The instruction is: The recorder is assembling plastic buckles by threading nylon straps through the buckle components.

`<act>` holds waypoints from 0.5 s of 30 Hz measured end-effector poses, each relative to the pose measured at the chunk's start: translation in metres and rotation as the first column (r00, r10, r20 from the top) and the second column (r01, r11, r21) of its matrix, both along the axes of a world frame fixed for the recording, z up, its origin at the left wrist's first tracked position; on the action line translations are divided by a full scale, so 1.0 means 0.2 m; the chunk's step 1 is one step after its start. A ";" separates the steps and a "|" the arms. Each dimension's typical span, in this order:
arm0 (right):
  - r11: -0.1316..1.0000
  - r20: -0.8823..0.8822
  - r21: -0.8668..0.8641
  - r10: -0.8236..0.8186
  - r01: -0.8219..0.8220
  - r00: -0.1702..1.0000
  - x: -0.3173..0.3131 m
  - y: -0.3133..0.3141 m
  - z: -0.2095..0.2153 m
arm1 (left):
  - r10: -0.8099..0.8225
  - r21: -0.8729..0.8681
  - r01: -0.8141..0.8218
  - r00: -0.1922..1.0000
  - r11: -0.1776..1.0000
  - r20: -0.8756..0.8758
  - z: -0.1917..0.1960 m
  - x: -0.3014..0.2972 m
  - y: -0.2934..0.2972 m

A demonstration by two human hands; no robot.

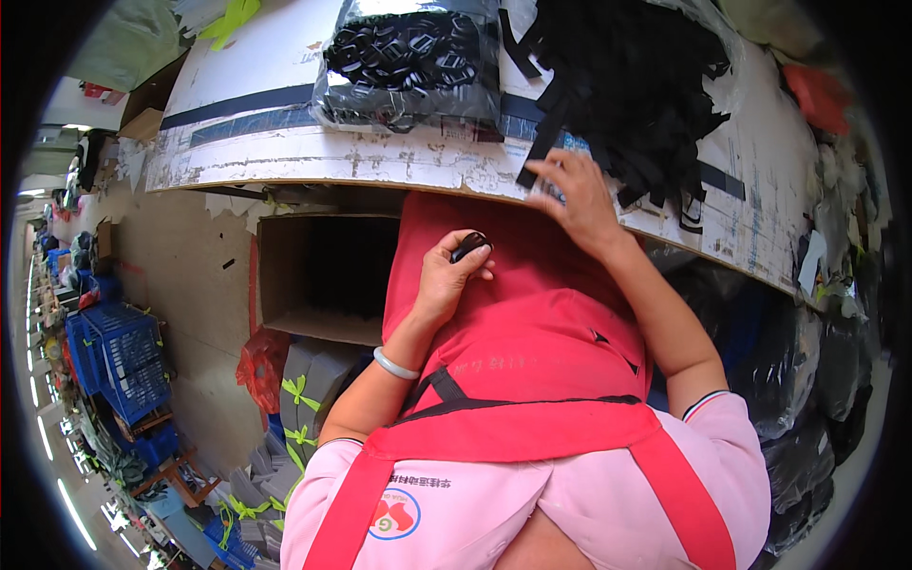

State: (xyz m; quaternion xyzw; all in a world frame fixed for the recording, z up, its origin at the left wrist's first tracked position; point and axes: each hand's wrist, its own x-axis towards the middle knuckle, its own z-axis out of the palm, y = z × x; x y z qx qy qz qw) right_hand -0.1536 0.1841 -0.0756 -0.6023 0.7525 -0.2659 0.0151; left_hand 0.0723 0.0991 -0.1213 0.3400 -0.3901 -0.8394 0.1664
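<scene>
My left hand is closed in front of the red apron, with a small black plastic buckle between thumb and fingers; part of the buckle is covered by the fingers. At the table's near edge my right hand is slightly blurred, its fingers apart beside the end of a black strap. That strap belongs to a heap of black webbing straps spread over the right side of the table. Left of the heap lies a clear plastic bag with many black buckles on top.
The worn white table has a chipped front edge. Below it on the left stands an open cardboard box, with a red plastic bag near it. Grey bundles tied with green strips, blue crates and dark bagged goods surround me.
</scene>
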 end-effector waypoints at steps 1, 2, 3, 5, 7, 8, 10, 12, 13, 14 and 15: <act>1.000 0.026 0.004 0.028 -0.028 0.999 0.03 0.03 0.00 | 0.006 -0.009 -0.006 1.000 1.000 0.020 0.00 0.00 0.01; 1.000 0.036 0.006 -0.002 0.002 0.999 0.07 0.04 0.01 | 0.009 -0.011 -0.008 1.000 1.000 0.020 -0.01 0.00 0.00; 1.000 0.039 0.008 -0.006 0.006 0.999 0.07 0.05 0.00 | -0.032 -0.030 0.033 0.999 0.999 0.029 0.00 -0.01 -0.01; 0.999 0.101 -0.037 0.026 -0.022 0.995 0.06 0.07 -0.04 | -0.077 -0.041 0.079 0.996 0.996 0.046 0.02 -0.02 -0.02; 0.988 0.203 -0.155 0.039 -0.008 0.978 0.08 0.05 -0.05 | -0.106 -0.075 0.105 0.994 0.992 -0.009 0.04 -0.03 -0.04; 0.972 0.326 -0.233 0.069 0.010 0.943 0.09 0.05 -0.04 | -0.108 -0.110 0.105 0.994 0.988 -0.024 0.05 -0.03 -0.05; 0.979 0.745 -0.164 0.045 0.118 0.666 0.16 0.04 0.07 | -0.076 -0.081 0.074 0.997 0.994 -0.013 0.09 -0.02 -0.07; 0.992 0.876 -0.074 0.014 0.104 0.482 0.21 0.05 0.18 | -0.044 -0.082 0.041 0.998 0.996 -0.037 0.11 -0.01 -0.07; 0.997 0.957 0.006 -0.029 0.081 0.290 0.23 0.05 0.21 | -0.041 -0.077 0.038 0.999 0.996 -0.028 0.11 -0.01 -0.07; 0.996 0.980 0.055 -0.066 0.064 0.189 0.26 0.04 0.22 | -0.046 -0.112 0.043 0.999 0.993 -0.024 0.11 -0.01 -0.07; 0.991 0.984 0.133 -0.134 0.017 0.120 0.27 0.04 0.20 | -0.060 -0.145 0.056 0.998 0.988 -0.023 0.11 -0.01 -0.06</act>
